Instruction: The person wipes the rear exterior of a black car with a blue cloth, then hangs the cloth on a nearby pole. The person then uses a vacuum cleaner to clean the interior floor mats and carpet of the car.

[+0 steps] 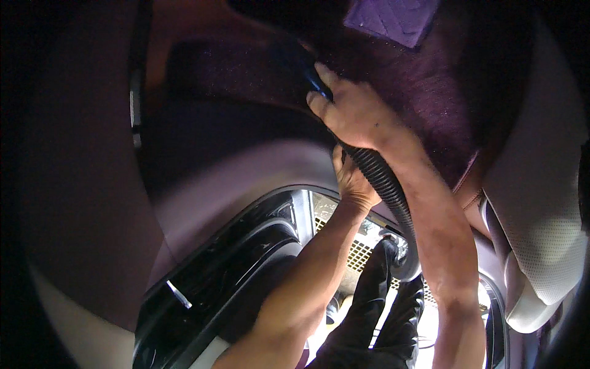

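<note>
My right hand (pixel 362 113) is closed around the dark end of a vacuum hose, where a narrow nozzle (pixel 318 85) with a blue glint shows between thumb and forefinger. The tip of the nozzle is lost in shadow. From there the black ribbed hose (pixel 380 182) runs down between my forearms towards my legs. Below and left of my right hand, my left hand (pixel 355 180) lies partly behind the hose, close to the door sill. Its fingers are mostly hidden, so its grip on the hose cannot be made out. Dark carpet (pixel 433 99) speckled with light bits lies beside my right hand.
A light perforated car seat (pixel 544 244) stands at the right. A textured purple pad (pixel 392 20) lies at the top. The glossy black door sill (pixel 221 267) curves across the lower left. My legs in black trousers (pixel 364 304) stand outside over yellowish floor grating (pixel 360 256).
</note>
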Action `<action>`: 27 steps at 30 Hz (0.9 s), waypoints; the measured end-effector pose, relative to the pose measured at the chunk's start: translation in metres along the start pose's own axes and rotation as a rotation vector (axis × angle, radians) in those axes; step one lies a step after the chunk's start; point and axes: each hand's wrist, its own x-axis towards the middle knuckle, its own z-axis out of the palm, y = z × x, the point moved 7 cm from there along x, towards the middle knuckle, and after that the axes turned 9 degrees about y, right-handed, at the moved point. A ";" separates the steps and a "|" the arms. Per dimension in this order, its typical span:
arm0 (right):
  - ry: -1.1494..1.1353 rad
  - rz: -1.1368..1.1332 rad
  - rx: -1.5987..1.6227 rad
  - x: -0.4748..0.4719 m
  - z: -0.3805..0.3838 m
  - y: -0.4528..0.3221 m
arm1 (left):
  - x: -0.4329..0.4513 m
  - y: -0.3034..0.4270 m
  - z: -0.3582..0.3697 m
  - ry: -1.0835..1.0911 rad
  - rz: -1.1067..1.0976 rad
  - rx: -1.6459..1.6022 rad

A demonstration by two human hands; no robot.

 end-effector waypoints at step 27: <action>0.304 -0.185 0.071 0.009 -0.078 -0.019 | 0.000 0.000 -0.016 -0.068 0.346 0.765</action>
